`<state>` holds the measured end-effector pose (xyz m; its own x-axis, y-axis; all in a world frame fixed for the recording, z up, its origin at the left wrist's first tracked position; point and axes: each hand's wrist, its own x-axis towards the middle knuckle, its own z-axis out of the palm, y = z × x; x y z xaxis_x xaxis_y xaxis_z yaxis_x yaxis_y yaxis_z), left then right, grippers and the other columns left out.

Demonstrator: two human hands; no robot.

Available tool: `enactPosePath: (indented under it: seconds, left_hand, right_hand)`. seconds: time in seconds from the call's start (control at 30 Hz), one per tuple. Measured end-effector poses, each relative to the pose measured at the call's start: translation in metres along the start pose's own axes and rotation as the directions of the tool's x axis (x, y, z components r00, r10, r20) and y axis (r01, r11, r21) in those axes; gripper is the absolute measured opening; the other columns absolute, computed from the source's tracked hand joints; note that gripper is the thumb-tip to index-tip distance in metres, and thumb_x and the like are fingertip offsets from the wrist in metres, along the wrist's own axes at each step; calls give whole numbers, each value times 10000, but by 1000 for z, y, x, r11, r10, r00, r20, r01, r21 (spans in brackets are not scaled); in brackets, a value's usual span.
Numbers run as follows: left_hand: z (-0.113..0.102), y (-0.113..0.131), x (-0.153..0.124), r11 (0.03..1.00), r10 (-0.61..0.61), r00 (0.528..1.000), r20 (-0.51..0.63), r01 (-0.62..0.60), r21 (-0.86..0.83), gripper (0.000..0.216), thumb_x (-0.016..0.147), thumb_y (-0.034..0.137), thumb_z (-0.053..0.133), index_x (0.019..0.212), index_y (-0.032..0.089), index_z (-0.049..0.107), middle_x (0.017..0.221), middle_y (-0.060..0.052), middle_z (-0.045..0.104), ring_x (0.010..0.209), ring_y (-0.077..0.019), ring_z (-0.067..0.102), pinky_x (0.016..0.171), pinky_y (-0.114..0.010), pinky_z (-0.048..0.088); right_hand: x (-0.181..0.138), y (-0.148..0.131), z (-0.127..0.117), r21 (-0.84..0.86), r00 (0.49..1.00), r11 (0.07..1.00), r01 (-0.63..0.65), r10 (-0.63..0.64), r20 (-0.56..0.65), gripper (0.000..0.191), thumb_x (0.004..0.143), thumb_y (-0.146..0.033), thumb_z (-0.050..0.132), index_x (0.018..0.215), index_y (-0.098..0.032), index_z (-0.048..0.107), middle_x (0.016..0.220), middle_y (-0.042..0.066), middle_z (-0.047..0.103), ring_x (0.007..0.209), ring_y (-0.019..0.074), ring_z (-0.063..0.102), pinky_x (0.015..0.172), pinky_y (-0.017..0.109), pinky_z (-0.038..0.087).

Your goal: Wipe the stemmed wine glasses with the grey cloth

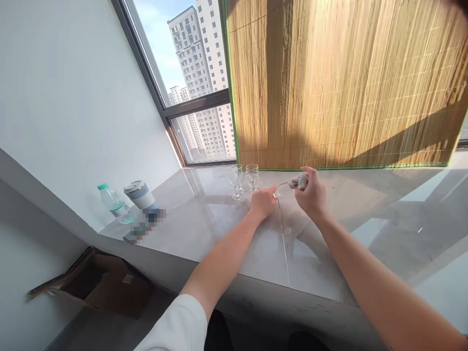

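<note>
My left hand (263,202) is closed around a small clear glass (278,195), mostly hidden by the fingers and hard to make out. To its right, my right hand (312,195) grips a crumpled whitish-grey cloth (295,182) close to that glass; whether cloth and glass touch I cannot tell. Just left of and behind my left hand, several clear stemmed glasses stand upright in a cluster, among them a left glass (237,184) and a right glass (252,176).
A bottle with a green cap (114,204) and a blue-grey lidded cup (141,196) stand at the left of the glossy ledge (190,229). Beside them lies a partly blurred flat object (132,237). Behind hangs a bamboo blind (343,87). An open cardboard box (120,287) is on the floor.
</note>
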<state>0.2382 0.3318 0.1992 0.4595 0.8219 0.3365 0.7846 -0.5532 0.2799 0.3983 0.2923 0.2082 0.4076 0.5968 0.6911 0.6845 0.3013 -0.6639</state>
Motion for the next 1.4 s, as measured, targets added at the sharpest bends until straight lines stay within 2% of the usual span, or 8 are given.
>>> enactPosePath:
  seconds: [0.27,0.43,0.63,0.77,0.97,1.13,1.33,1.4]
  left_hand:
    - [-1,0,0,993,11,1000,-20,-13,-120,501,926,243,536,1424,272,488,906,-37,726,900,-200,647,827,-299,445]
    - [-2,-1,2,995,-14,999,-45,10,-96,551,908,242,547,1449,298,461,968,-48,719,916,-211,637,809,-292,438]
    - [-6,-5,9,993,-15,1000,-21,13,-115,507,868,255,594,1373,285,558,763,-13,678,773,-188,624,715,-266,426]
    - [-13,-2,8,996,22,1000,17,-21,-83,459,851,228,597,1306,288,621,774,-25,684,790,-198,622,721,-271,416]
    - [-13,7,3,989,44,999,6,-43,-144,410,842,222,601,1243,289,652,773,-26,681,784,-201,616,713,-275,412]
    - [2,11,8,901,2,996,-92,-42,-431,358,839,305,605,1177,194,649,693,14,607,658,-145,556,682,-251,424]
    - [8,7,14,873,-118,980,-162,24,-488,259,791,427,649,744,172,641,603,40,509,609,-117,482,593,-229,347]
    - [9,6,14,866,-115,984,-136,33,-499,268,785,421,652,701,167,631,549,53,466,568,-106,452,565,-228,319]
  right_hand:
    - [8,30,3,99,935,930,-355,354,24,551,584,-253,656,1120,-182,547,874,50,627,691,170,539,623,292,431]
    - [10,27,2,323,900,841,-434,423,109,590,527,-274,665,1100,-196,554,840,26,601,682,158,527,559,258,426]
    - [14,26,-3,544,823,629,-555,510,249,593,496,-238,668,1076,-186,557,843,33,592,707,164,528,565,265,439]
    - [13,20,-5,530,840,656,-538,472,268,565,503,-219,669,1058,-198,569,824,22,594,713,165,523,574,267,427]
    - [13,16,-3,531,878,715,-456,460,134,527,558,-242,632,1075,-215,538,856,6,588,736,157,529,609,268,434]
    - [15,24,-7,467,783,707,-531,621,-49,501,548,-212,576,1043,-215,502,914,35,601,753,158,542,590,251,435]
    - [10,16,2,458,669,488,-743,561,487,586,480,-139,584,1058,-221,526,835,28,617,695,191,588,529,286,480]
    - [8,12,3,446,652,478,-757,508,563,600,476,-127,587,1066,-228,548,806,23,629,658,195,594,515,300,488]
